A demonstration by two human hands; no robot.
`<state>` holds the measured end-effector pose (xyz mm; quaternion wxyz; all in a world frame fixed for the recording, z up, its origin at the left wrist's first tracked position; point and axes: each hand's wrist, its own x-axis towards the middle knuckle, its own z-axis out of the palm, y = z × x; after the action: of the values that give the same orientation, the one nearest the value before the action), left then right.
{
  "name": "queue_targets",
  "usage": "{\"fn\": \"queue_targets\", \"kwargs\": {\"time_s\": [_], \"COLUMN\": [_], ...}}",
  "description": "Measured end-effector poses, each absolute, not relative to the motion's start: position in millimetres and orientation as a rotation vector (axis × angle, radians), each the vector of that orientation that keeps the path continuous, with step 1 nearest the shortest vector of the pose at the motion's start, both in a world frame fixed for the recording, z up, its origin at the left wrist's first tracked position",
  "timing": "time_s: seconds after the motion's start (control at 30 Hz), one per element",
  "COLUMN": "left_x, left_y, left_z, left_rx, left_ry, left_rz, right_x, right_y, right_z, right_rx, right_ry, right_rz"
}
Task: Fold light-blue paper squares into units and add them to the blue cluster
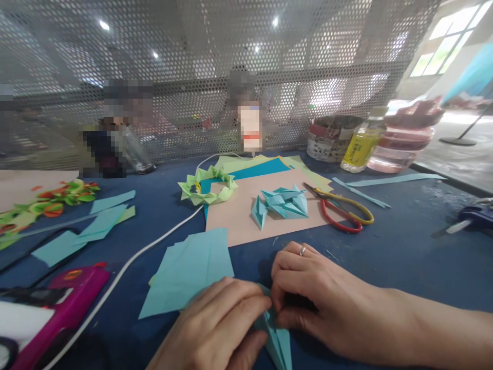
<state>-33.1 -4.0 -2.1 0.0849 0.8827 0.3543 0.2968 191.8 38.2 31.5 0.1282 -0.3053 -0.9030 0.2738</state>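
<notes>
A folded piece of light blue paper (278, 339) lies at the near edge of the view, partly covered by both hands. My left hand (219, 324) grips its left side, with the fingers bent over it. On its right side my right hand (308, 293), a ring on one finger, has its fingers curled and pressed at the paper. Left of the hands is a stack of light blue paper sheets (188, 267). Beyond them, several folded light blue paper pieces (285, 202) rest on a pinkish sheet (234, 226), with scissors (342, 208) at their right.
A green folded-paper ring (210, 192) sits beyond the stack. A white cable (138, 254) crosses the blue tabletop. A magenta device (82, 288) is at near left. Bottles (360, 141) and a round container (327, 141) stand by the perforated screen (192, 103). Paper strips (396, 179) lie at right.
</notes>
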Motion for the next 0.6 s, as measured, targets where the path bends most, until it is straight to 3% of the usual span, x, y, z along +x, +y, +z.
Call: {"fn": "queue_targets", "kwargs": {"time_s": [0.6], "left_x": [-33.2], "left_y": [2.2], "left_z": [5.1], "left_rx": [2.254], "left_ry": [0.887], "left_rz": [0.749], "right_x": [193.0], "right_y": [28.8], "right_z": [25.2], "right_rx": [-0.950], "right_ry": [-2.558], "right_rz": [0.795]}}
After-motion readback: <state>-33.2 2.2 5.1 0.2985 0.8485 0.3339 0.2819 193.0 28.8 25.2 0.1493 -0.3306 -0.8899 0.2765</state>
